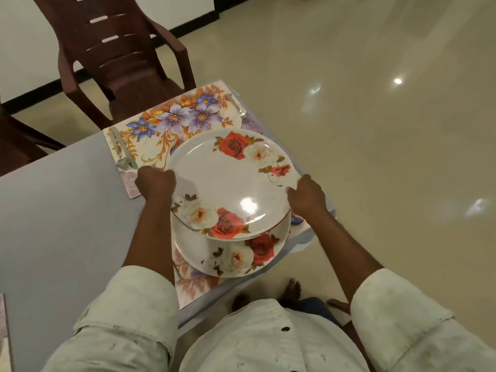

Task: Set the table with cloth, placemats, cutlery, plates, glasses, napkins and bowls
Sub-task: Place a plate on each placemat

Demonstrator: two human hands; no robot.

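I hold a white plate with red and white roses (pixel 230 181) above the table, tilted slightly. My left hand (pixel 155 183) grips its left rim and my right hand (pixel 306 196) grips its right rim. Under it a second rose plate (pixel 236 253) lies on the near floral placemat (pixel 193 283). The far floral placemat (pixel 171 122) has a knife and spoon (pixel 122 154) on its left side and a fork (pixel 239 107) on its right side. A pale grey cloth (pixel 59 210) covers the table.
A dark brown plastic chair (pixel 118 49) stands at the far end of the table, another chair's arm (pixel 18 140) at the left. The edge of another placemat (pixel 4 331) shows at the lower left. Glossy tiled floor (pixel 375 130) lies to the right.
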